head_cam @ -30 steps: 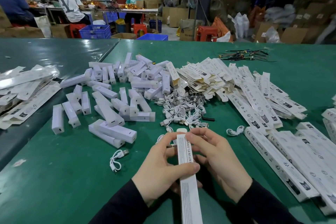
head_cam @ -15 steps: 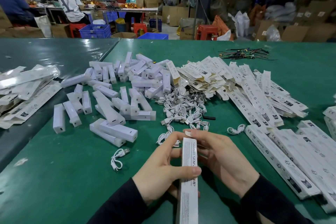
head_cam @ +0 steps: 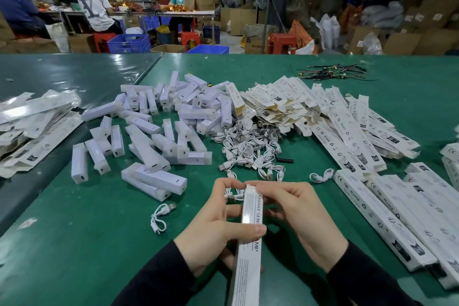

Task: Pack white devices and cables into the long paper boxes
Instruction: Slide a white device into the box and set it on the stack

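A long white paper box (head_cam: 249,251) printed with black letters points away from me in front of my chest. My left hand (head_cam: 213,228) grips its middle, thumb across the top face. My right hand (head_cam: 300,216) pinches the box's far end with its fingertips. Beyond them lie a heap of white devices (head_cam: 159,129), a tangle of white cables (head_cam: 250,149) and a pile of flat unfolded boxes (head_cam: 323,117). One loose cable (head_cam: 160,216) lies left of my hands.
Several closed long boxes (head_cam: 397,213) lie in a row on the green table (head_cam: 74,243) at the right. Flat plastic-wrapped boxes (head_cam: 29,126) are stacked at the left. Dark wires (head_cam: 332,73) lie at the far right. Other people work at a far table (head_cam: 173,11).
The box's far end flap stood up a second ago; now it is down and my right fingertips pinch over it. The box has slid slightly toward me.
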`<state>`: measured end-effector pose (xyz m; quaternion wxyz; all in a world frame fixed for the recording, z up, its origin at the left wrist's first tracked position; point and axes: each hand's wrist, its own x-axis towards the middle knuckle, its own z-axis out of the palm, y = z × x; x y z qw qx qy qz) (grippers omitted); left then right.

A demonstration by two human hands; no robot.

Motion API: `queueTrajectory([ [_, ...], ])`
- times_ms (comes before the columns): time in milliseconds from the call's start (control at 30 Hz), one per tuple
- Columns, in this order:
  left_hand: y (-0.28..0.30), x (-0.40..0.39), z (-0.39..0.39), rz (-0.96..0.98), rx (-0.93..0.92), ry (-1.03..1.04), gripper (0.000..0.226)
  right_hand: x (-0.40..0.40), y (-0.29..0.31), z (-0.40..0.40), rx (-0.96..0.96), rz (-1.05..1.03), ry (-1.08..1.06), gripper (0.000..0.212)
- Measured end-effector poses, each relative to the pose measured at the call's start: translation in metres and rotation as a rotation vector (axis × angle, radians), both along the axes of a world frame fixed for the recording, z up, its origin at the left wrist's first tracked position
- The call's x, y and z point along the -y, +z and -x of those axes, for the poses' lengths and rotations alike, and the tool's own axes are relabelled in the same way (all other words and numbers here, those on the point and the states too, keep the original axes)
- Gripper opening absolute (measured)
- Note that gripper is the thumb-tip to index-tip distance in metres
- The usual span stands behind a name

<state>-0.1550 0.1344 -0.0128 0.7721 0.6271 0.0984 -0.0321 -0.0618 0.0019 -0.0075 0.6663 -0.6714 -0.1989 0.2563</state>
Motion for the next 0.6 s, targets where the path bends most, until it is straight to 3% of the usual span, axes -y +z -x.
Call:
queueTrajectory([
  [233, 0.012, -0.002, 0.004, 0.150, -0.011, -0.024, 0.074, -0.001, -0.007, -0.001, 0.256, -0.055, 0.000, 0.017],
  [300, 0.015, -0.005, 0.001, 0.232, -0.027, 0.026, 0.070, -0.003, -0.010, 0.000, 0.157, -0.126, 0.077, 0.019],
  [400, 0.014, -0.008, 0.002, 0.247, 0.035, 0.043, 0.032, -0.008, -0.010, 0.003, -0.099, -0.235, 0.114, 0.014],
  [500, 0.006, -0.011, 0.001, 0.167, 0.095, 0.263, 0.069, -0.007, -0.010, 0.000, -0.243, -0.188, -0.059, 0.039],
  [600, 0.007, -0.011, -0.004, 0.026, 0.282, 0.522, 0.078, -0.007, -0.011, 0.002, -0.282, -0.078, -0.107, 0.050],
])
